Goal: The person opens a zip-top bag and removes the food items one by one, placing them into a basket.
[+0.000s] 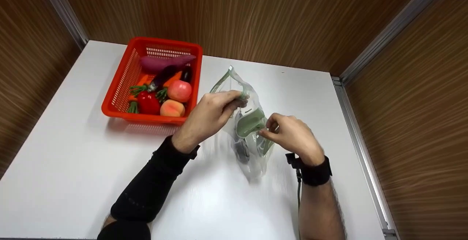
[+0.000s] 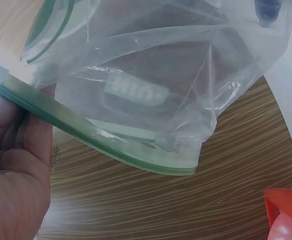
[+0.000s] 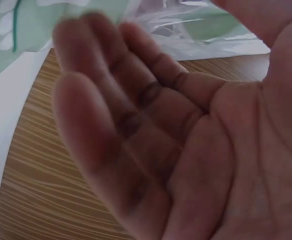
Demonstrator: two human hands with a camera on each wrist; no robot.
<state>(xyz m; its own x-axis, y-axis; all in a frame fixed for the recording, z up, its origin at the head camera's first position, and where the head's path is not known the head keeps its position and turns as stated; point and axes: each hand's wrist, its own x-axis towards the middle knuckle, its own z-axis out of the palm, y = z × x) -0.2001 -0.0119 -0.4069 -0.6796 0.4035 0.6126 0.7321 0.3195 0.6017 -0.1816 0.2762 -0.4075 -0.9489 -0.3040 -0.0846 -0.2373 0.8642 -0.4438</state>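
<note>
A clear zip-lock bag (image 1: 254, 172) with a green-edged zip hangs over the table between both hands. My left hand (image 1: 215, 112) pinches its rim near the zip strip, which runs past the fingers in the left wrist view. A green piece (image 1: 250, 123) and a dark item (image 1: 241, 151) show through the plastic; their kind is unclear. Pale lettering (image 2: 135, 91) is visible on the bag in the left wrist view. At the bag's right side is my right hand (image 1: 294, 134), its fingers (image 3: 146, 95) loosely bent with the thumb apart.
A red plastic basket (image 1: 197, 75) stands at the back left of the white table (image 1: 73, 152). In it lie eggplants (image 1: 162, 77), carrots, a red pepper (image 1: 149, 102), a peach (image 1: 172, 108) and other produce. Wood-grain panels (image 1: 219, 17) enclose the back and sides.
</note>
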